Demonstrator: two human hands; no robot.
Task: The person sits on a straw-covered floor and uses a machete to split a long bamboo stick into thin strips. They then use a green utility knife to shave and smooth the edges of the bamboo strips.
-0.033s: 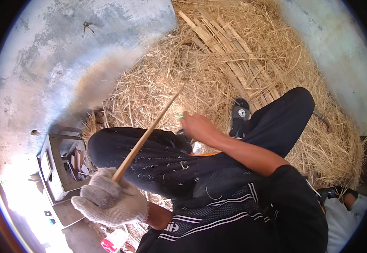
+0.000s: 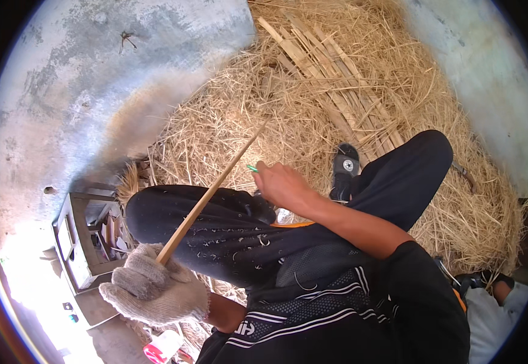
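My left hand [image 2: 154, 285], in a knitted cotton work glove, is closed round the thick end of a long wooden strip [image 2: 197, 209]. The strip slants up and away to the right, tapering to a thin tip above the straw. My bare right hand [image 2: 282, 186] is closed on a small green object [image 2: 252, 168]; only its end shows, and its kind cannot be made out. This hand is just right of the strip, apart from it. Pale curled shavings [image 2: 239, 242] lie on my dark trousers [image 2: 185, 200].
Loose straw [image 2: 227, 115] covers the floor ahead, with a bundle of split wooden strips [image 2: 336, 79] on it. A curved tool handle [image 2: 467, 176] shows beyond my right knee. At left stand a wall [image 2: 94, 91] and a wooden frame box [image 2: 88, 242]; a red-and-white container [image 2: 162, 347] is below.
My right hand has shifted slightly left, and more of the green object shows. My gloved left hand has moved a little left with the wooden strip.
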